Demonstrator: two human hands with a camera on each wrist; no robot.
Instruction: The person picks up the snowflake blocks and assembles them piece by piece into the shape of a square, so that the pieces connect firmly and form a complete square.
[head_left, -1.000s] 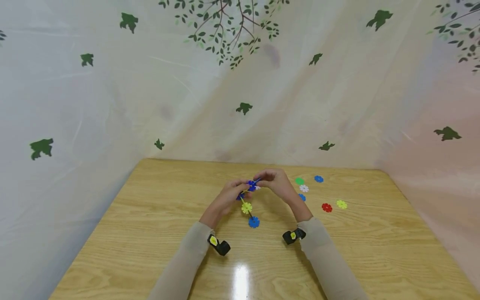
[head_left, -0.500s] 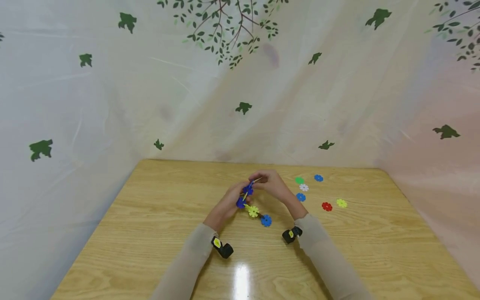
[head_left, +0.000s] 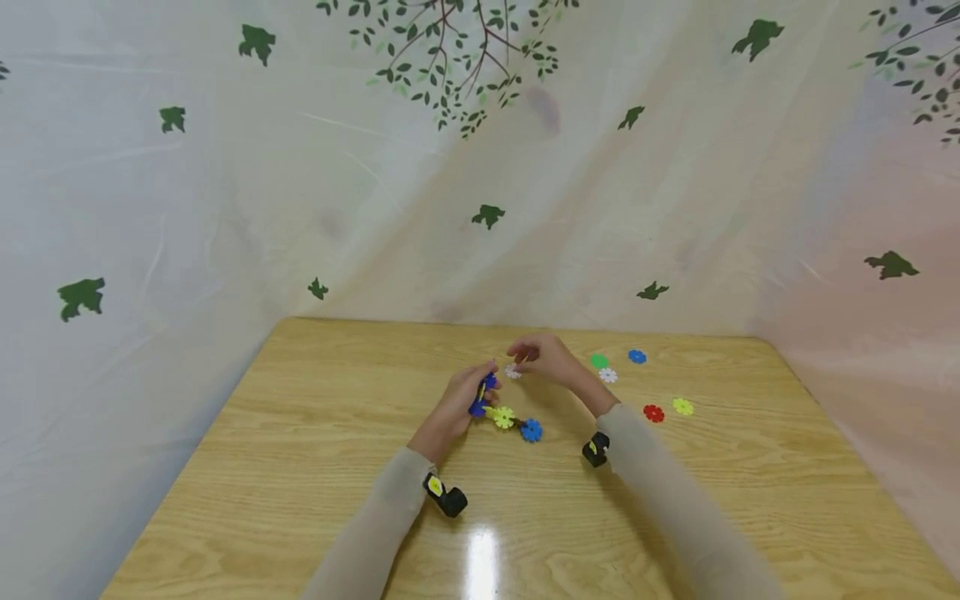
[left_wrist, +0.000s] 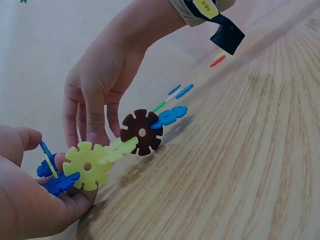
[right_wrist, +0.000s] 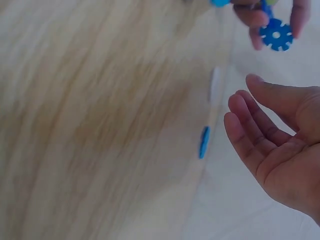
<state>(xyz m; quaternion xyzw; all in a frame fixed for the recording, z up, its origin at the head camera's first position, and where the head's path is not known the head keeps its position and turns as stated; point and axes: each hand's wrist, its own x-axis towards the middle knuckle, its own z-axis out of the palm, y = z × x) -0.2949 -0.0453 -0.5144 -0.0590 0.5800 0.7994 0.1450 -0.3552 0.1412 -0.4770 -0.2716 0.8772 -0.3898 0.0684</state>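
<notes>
Left hand: your left hand (head_left: pixel 450 407) pinches the dark blue discs (left_wrist: pixel 61 184) at one end of the chain between thumb and curled fingers, probably to steady that end while the rest sticks out free of your palm.
Right hand: your right hand (head_left: pixel 551 362) is empty, its fingers gently bent and a gap showing between thumb and fingertips; it hangs over the table beside your left, perhaps kept close so that both can work on one spot.
Chain: the chain of slotted flower discs (head_left: pixel 504 418) runs from your left fingers towards the table's near edge and right side. Past your grip come a yellow disc (left_wrist: pixel 82 173), a brown disc (left_wrist: pixel 142 141) and an end blue disc (left_wrist: pixel 172 116); neighbours sit at angles, as their slots seem to lock crosswise. It looks lifted off the wood, though you can't judge the gap.
Under your fingertips: a loose white disc (head_left: pixel 513 372) lies just beside your right fingers; whether they touch, you cannot tell.
Loose discs: right of your right hand, towards the table's far-right corner, lie a green disc (head_left: pixel 599 361), a second white disc (head_left: pixel 608 376), a far blue disc (head_left: pixel 637 357), a red disc (head_left: pixel 654 413) and a loose yellow disc (head_left: pixel 683 407), flat and mostly apart, presumably so each is easy to pinch singly.
Table: the wooden table (head_left: pixel 337 400) meets a leaf-patterned cloth (head_left: pixel 420 275) along its far edge.
</notes>
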